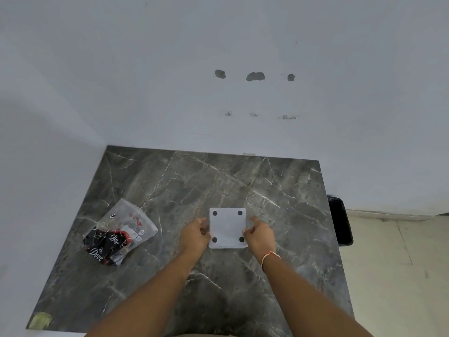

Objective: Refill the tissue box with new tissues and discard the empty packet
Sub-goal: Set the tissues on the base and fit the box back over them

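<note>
A white square tissue box point(228, 227) stands upside down on the dark marble table point(279, 215), its flat base with a black round foot at each corner facing up. My left hand point(194, 235) grips its left side and my right hand point(258, 234) grips its right side. A crumpled, flattened plastic tissue packet point(119, 233), clear with black and red print, lies on the table to the left, apart from both hands. No tissues are visible; the box's inside is hidden.
A black bin point(340, 220) with a dark liner stands on the floor just past the table's right edge. White walls close off the back and left sides. A yellowish patch point(40, 321) marks the table's near left corner.
</note>
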